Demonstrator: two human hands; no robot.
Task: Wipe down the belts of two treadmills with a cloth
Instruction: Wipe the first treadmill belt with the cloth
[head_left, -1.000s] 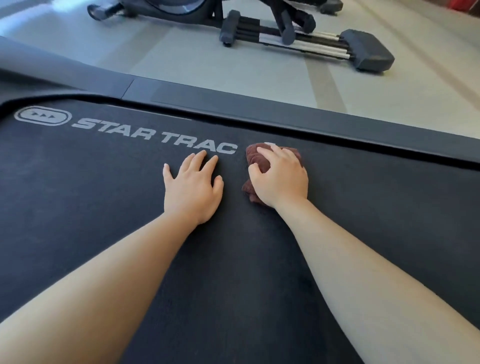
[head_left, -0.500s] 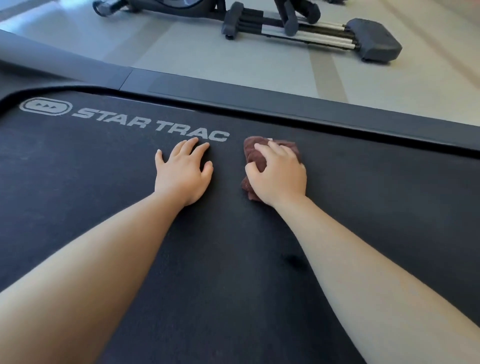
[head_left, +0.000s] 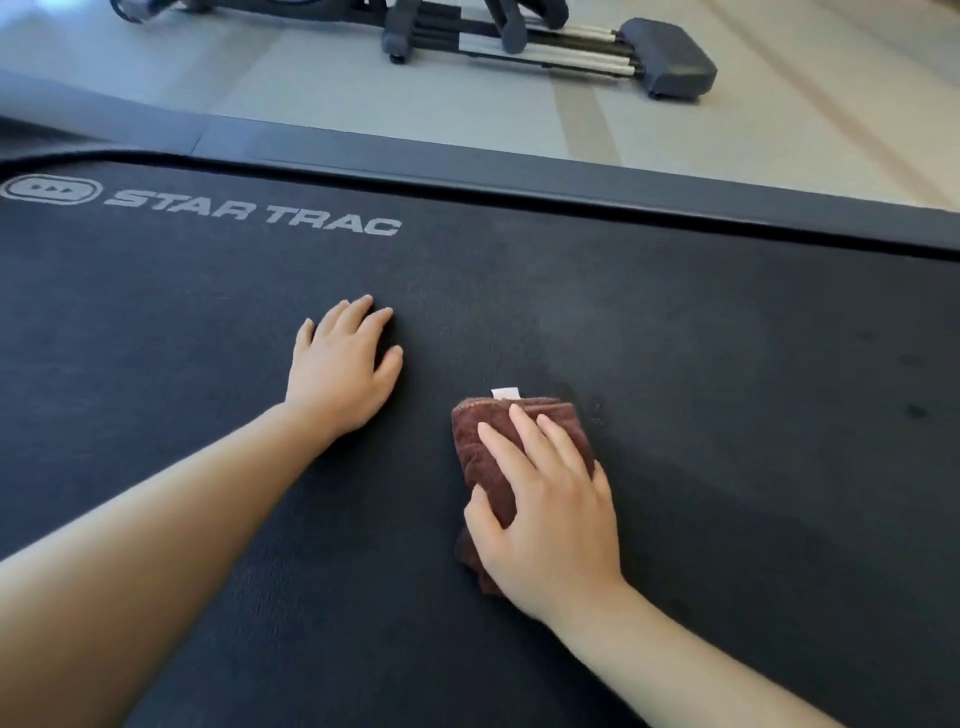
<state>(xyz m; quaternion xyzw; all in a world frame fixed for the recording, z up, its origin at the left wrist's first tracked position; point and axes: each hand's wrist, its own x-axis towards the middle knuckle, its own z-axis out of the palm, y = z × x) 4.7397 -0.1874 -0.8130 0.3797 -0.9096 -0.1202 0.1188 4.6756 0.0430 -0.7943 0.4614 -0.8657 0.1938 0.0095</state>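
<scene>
A black treadmill belt (head_left: 727, 415) with white STAR TRAC lettering fills most of the view. My right hand (head_left: 550, 514) presses flat on a folded brown cloth (head_left: 483, 441) with a small white tag, in the middle of the belt. My left hand (head_left: 343, 369) rests flat on the belt to the left of the cloth, fingers apart, holding nothing. A faint wiped streak runs from the cloth up toward the belt's far edge.
The grey side rail (head_left: 519, 166) of the treadmill runs along the far edge of the belt. Beyond it lies pale grey floor (head_left: 363, 98) with the base of another exercise machine (head_left: 665, 67) at the top.
My right hand has dragged the cloth toward me, away from the lettering and the far rail. My left hand has also slid a little nearer on the belt.
</scene>
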